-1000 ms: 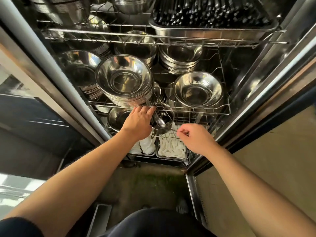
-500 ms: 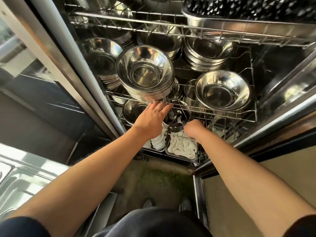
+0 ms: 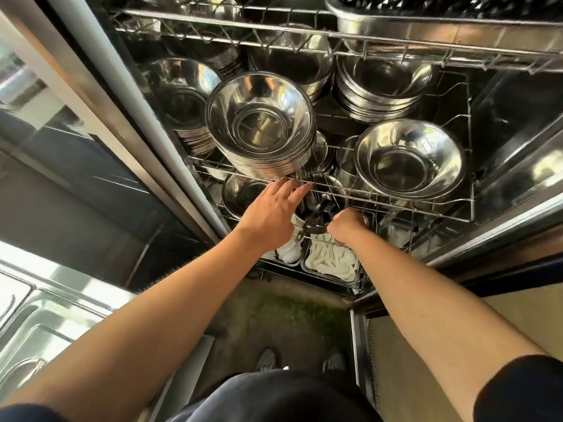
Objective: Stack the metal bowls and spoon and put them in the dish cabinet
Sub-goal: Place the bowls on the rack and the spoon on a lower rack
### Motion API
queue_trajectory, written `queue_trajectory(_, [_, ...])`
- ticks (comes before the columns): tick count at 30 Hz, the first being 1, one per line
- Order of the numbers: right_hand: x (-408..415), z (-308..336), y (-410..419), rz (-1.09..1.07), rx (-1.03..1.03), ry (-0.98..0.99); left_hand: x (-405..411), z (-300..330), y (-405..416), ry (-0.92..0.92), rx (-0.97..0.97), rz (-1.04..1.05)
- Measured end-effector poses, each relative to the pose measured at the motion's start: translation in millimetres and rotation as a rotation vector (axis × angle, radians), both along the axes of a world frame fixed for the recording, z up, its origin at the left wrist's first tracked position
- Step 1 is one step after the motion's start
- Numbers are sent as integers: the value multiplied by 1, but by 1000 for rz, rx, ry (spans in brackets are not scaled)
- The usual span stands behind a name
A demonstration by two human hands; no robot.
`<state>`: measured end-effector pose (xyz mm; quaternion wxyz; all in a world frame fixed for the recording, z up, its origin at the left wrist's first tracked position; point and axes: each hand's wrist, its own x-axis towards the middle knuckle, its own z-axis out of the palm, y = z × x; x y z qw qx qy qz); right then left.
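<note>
Inside the open dish cabinet (image 3: 475,184), seen from the head camera, both hands reach under the middle wire shelf (image 3: 396,197), which carries a tall stack of metal bowls (image 3: 260,129). Compared with a second ago, the right hand (image 3: 347,225) has moved in from open air to the dark bowl (image 3: 316,220) on the lower level; it is curled closed at the bowl's rim, though whether it grips the rim cannot be told. The left hand (image 3: 271,213) lies flat, fingers extended and loosely spread, touching the shelf's front wire and holding nothing visible. A spoon (image 3: 318,210) rests in the dark bowl, its long axis running from near to far, handle pointing deeper into the cabinet. Placement looks nearly finished.
</note>
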<state>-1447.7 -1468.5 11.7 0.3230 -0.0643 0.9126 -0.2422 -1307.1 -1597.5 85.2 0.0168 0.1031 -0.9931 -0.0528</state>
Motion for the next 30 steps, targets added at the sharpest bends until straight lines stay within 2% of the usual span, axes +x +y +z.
queue_trajectory(9, [10,5,8,155,-16,62,1,6,5,-3,15,12])
queue_trajectory(18, [23,22,29,292,-35,209,-1,6,0,-55,-15,-12])
queue_trajectory(23, [33,54,55,326,-72,316,-4,10,-1,-76,-18,-30])
queue_trajectory(30, [40,121,93,400,-79,580,-19,36,5,-122,69,35])
